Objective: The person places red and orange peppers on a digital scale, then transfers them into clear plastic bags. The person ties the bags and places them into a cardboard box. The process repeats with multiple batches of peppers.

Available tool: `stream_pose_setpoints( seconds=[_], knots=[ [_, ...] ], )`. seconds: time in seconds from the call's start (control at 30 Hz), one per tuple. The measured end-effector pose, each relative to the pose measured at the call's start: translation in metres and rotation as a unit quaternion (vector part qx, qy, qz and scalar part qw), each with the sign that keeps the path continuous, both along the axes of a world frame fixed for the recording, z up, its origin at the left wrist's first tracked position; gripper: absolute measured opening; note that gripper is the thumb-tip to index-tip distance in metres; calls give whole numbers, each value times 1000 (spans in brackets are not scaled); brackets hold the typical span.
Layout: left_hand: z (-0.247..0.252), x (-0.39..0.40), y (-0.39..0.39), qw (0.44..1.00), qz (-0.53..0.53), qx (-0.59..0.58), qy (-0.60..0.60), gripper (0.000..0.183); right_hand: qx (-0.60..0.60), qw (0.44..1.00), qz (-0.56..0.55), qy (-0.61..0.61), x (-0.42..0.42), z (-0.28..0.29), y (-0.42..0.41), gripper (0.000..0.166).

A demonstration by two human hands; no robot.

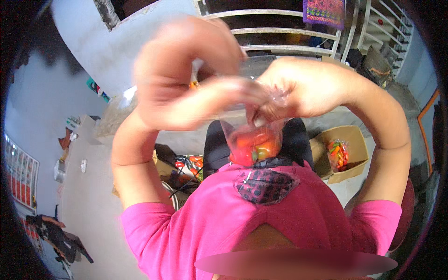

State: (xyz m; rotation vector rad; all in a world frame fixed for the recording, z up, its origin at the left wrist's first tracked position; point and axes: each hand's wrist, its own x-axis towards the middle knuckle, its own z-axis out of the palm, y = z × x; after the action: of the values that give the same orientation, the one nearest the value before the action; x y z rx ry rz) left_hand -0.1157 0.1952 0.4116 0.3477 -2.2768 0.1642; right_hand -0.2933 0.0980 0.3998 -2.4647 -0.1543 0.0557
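Observation:
A clear plastic bag [255,143] hangs upright above my lap, with several red and orange peppers inside its lower part. At its gathered neck, my right hand [294,91] pinches the plastic between bent fingers. My left hand [196,77], blurred by motion, is raised on the other side; its fingertips reach across to the bag's neck, and whether they grip the plastic is unclear. Behind that hand, a small patch of something orange shows through the gap between its fingers.
An open cardboard box [353,150] on the right holds a bag of colourful peppers [338,154]. Loose peppers [196,162] lie low on the left, beside a partly hidden carton. Ahead stand a concrete ledge [175,140] and a white metal railing [287,32].

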Motion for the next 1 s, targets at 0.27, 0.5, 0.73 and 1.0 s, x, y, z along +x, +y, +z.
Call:
stream_pose_setpoints(
  seconds=[0.27,0.5,0.73,1.0],
  knots=[
    [-101,-32,-37,869,-240,397,171,74,117,985,0,-128,-2,14,15,16],
    [-147,-68,-31,902,-25,429,-44,69,-107,859,29,-500,11,3,20,14],
    [-158,-78,-30,900,70,418,-102,39,-257,780,18,-570,28,-4,29,11],
    [-206,-6,-86,723,-117,535,421,31,-233,715,-158,-640,38,5,-50,25]
  ],
)
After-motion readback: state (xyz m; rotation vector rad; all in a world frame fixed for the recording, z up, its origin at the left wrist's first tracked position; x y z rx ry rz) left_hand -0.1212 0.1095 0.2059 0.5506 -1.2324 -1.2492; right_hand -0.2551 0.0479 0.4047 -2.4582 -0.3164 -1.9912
